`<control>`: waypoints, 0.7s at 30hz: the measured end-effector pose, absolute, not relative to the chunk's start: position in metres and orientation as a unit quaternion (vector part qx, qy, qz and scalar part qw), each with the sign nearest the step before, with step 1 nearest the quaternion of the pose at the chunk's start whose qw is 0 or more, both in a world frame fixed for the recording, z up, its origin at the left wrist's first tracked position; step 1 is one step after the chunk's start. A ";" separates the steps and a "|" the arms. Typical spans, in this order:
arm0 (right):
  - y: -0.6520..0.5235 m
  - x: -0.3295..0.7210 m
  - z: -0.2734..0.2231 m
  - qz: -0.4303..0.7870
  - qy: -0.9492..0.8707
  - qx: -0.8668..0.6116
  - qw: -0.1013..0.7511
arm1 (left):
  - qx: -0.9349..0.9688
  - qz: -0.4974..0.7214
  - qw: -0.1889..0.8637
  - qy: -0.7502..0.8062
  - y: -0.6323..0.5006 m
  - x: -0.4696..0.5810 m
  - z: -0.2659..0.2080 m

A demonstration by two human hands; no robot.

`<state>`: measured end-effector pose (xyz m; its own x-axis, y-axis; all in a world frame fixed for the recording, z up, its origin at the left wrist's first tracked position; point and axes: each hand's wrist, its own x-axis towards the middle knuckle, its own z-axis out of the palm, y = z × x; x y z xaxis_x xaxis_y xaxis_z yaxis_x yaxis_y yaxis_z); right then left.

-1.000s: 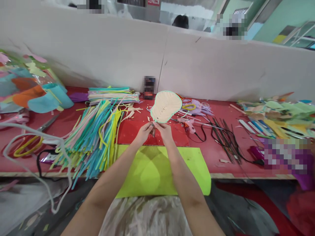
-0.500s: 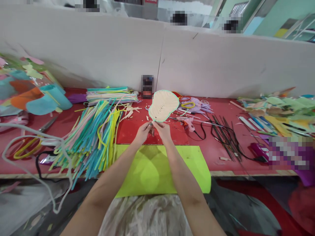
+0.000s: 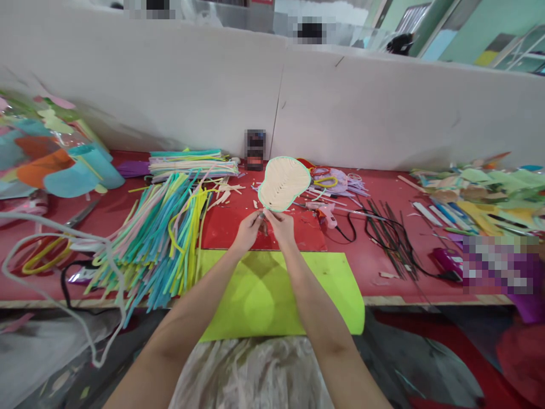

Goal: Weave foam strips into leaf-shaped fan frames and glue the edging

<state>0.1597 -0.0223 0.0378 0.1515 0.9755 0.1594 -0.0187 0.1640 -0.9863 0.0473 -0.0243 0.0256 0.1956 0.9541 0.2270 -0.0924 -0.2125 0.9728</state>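
Note:
A cream, leaf-shaped piece [image 3: 284, 183] with a thin mint-green edging and a row of small dark gaps down its middle stands raised over the table. At its narrow lower end, the fingers of my left hand [image 3: 248, 229] are pinched together, close against those of my right hand [image 3: 281, 226]. Both hands are closed on the base of this piece, fingertips nearly touching. What exactly lies between the fingertips is too small to make out. Beneath the hands is a red board [image 3: 221, 230], with a yellow-green sheet [image 3: 336, 289] in front of it under my forearms.
A large heap of coloured strips [image 3: 149, 244] lies to the left, near scissors [image 3: 46, 253]. On the right are a pink glue gun [image 3: 327, 216], its black cable, dark thin rods [image 3: 389, 238] and several pens [image 3: 451, 215]. A white partition [image 3: 361, 108] rises behind the table.

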 end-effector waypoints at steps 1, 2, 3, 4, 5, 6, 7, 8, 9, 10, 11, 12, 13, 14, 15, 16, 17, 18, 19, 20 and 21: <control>-0.022 0.160 0.038 0.430 -0.494 -0.480 0.584 | 0.583 0.513 0.513 0.366 -0.024 0.047 0.025; -0.023 0.159 0.039 0.434 -0.498 -0.472 0.584 | 0.585 0.508 0.517 0.364 -0.024 0.047 0.024; -0.023 0.160 0.040 0.438 -0.501 -0.463 0.585 | 0.590 0.500 0.517 0.365 -0.023 0.046 0.023; -0.023 0.160 0.042 0.439 -0.504 -0.456 0.588 | 0.596 0.492 0.515 0.372 -0.022 0.045 0.022; -0.023 0.162 0.043 0.436 -0.508 -0.451 0.590 | 0.596 0.487 0.509 0.384 -0.021 0.043 0.021; -0.023 0.163 0.045 0.429 -0.513 -0.448 0.593 | 0.588 0.492 0.500 0.403 -0.018 0.039 0.021; -0.023 0.165 0.046 0.419 -0.521 -0.446 0.595 | 0.571 0.505 0.490 0.421 -0.016 0.036 0.020; -0.023 0.167 0.048 0.409 -0.531 -0.445 0.594 | 0.549 0.527 0.480 0.436 -0.013 0.032 0.020; -0.023 0.169 0.048 0.402 -0.545 -0.443 0.588 | 0.525 0.554 0.473 0.440 -0.009 0.028 0.021; -0.023 0.170 0.048 0.401 -0.559 -0.440 0.577 | 0.503 0.581 0.472 0.432 -0.006 0.024 0.022; -0.024 0.171 0.048 0.409 -0.572 -0.436 0.563 | 0.486 0.604 0.477 0.415 -0.004 0.021 0.023; -0.025 0.170 0.047 0.425 -0.581 -0.430 0.545 | 0.474 0.620 0.487 0.393 -0.002 0.018 0.024; -0.026 0.169 0.046 0.448 -0.588 -0.423 0.524 | 0.461 0.632 0.498 0.373 -0.001 0.017 0.025; -0.028 0.167 0.046 0.478 -0.588 -0.414 0.505 | 0.446 0.642 0.508 0.361 -0.001 0.016 0.026; -0.030 0.164 0.045 0.513 -0.581 -0.403 0.487 | 0.429 0.651 0.516 0.356 -0.001 0.016 0.027; -0.031 0.162 0.045 0.551 -0.567 -0.390 0.472 | 0.410 0.660 0.519 0.357 -0.001 0.016 0.028; -0.033 0.159 0.044 0.589 -0.549 -0.376 0.458 | 0.392 0.669 0.520 0.359 -0.001 0.017 0.028; -0.034 0.158 0.044 0.625 -0.530 -0.364 0.442 | 0.376 0.678 0.519 0.360 -0.002 0.017 0.028; -0.034 0.156 0.044 0.656 -0.512 -0.356 0.424 | 0.367 0.684 0.517 0.360 -0.002 0.017 0.027; -0.034 0.156 0.043 0.678 -0.501 -0.355 0.405 | 0.366 0.686 0.517 0.358 -0.003 0.018 0.026; -0.033 0.156 0.042 0.689 -0.495 -0.361 0.387 | 0.373 0.682 0.519 0.355 -0.003 0.018 0.025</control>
